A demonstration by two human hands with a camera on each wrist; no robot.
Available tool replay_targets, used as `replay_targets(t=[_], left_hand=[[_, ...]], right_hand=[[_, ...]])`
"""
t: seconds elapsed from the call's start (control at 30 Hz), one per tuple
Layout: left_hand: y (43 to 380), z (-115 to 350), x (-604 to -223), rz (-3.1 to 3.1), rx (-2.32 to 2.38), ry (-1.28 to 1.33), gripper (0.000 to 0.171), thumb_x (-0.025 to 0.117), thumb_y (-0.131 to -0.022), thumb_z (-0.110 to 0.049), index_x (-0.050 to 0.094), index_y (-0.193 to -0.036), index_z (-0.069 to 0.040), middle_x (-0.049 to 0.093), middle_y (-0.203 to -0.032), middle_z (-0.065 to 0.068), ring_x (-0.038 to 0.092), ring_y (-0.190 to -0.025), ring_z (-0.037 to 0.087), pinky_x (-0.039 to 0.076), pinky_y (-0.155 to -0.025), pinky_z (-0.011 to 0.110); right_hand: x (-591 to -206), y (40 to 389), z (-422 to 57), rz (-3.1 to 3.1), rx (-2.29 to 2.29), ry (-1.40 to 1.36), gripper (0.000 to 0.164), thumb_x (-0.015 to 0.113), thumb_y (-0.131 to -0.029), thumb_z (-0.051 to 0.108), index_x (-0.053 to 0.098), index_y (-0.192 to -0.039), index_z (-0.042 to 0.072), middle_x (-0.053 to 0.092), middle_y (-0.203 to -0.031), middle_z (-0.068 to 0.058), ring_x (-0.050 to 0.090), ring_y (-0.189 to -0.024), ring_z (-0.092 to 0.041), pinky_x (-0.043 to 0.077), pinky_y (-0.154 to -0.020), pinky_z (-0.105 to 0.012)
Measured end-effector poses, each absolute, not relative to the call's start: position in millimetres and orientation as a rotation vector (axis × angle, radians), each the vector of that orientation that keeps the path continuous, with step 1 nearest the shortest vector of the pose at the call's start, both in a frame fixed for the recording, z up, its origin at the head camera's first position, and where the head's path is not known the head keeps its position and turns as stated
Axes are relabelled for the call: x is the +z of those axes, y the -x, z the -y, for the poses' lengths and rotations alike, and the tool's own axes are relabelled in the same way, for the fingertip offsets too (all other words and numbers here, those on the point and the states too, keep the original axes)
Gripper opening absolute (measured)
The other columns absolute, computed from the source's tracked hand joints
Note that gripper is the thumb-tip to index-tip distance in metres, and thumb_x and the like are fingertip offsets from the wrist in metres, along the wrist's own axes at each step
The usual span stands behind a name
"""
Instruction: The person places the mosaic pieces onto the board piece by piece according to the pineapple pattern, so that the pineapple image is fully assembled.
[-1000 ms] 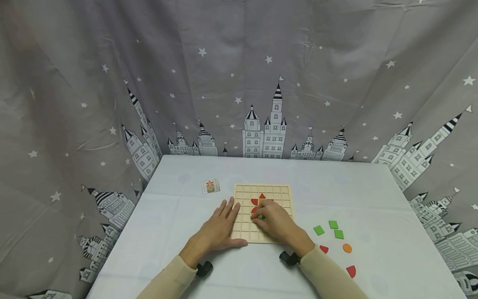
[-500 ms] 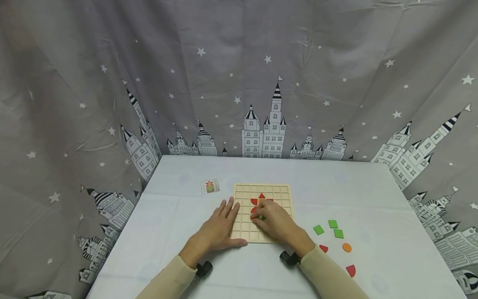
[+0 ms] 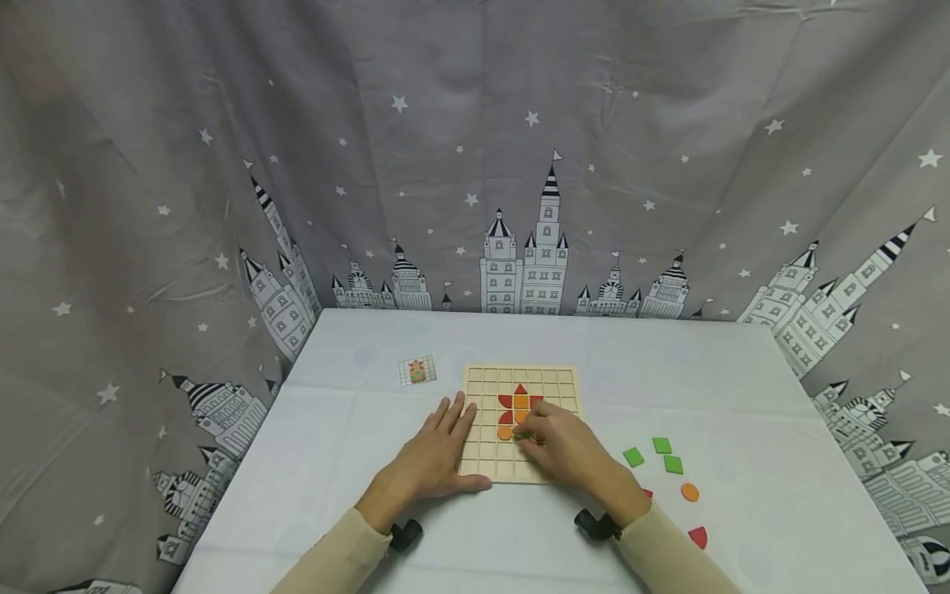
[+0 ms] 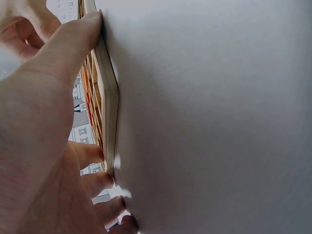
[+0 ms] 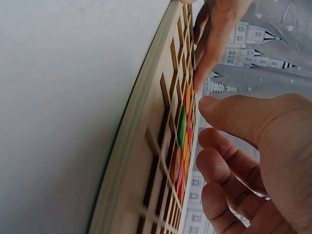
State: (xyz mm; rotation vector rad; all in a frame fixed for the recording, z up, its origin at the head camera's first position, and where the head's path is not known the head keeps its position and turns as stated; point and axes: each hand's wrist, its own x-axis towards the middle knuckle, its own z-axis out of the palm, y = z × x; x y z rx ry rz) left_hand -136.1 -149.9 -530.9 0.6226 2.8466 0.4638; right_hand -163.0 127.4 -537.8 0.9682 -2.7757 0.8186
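Note:
The wooden grid board [image 3: 486, 462] lies on the table under both hands. My left hand [image 3: 434, 454] rests at its left side, fingers spread straight and thumb along the near edge. Over the board's middle hovers my right hand [image 3: 560, 445], fingers loosely bent; in the right wrist view nothing sits between the thumb and fingers. Beside those fingertips, an orange round piece [image 3: 505, 433] lies in a cell. Above it are red rounded pieces [image 3: 505, 418], an orange square [image 3: 521, 402] and a red triangle [image 3: 521, 388]. A green piece [image 5: 182, 126] sits in the grid, partly hidden in the head view.
Right of the board lie green squares [image 3: 662, 445], an orange disc [image 3: 690, 492] and a red quarter-round piece [image 3: 698, 537]; another red piece is mostly behind the right wrist. A small pattern card [image 3: 417, 370] lies at the back left. A grey castle-print curtain [image 3: 475, 165] hangs behind the table.
My right hand has let go of the orange round piece and shifted right, uncovering it in its cell. The left hand has stayed in place.

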Motion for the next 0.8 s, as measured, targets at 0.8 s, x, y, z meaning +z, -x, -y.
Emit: replay_targets(t=[0.8], left_hand=[[136, 148, -530, -2.85, 0.499, -0.616, 0.13, 0.091, -0.092, -0.069, 0.033, -0.179, 0.007, 0.024, -0.19, 0.036, 0.028, -0.177, 0.059, 0.037, -0.141, 0.07]], right_hand=[[-533, 120, -266, 2.884, 0.844, -0.546, 0.033, 0.104, -0.089, 0.02, 0.09, -0.119, 0.02, 0.078, -0.113, 0.005, 0.063, -0.087, -0.005, 0.056, -0.073, -0.026]])
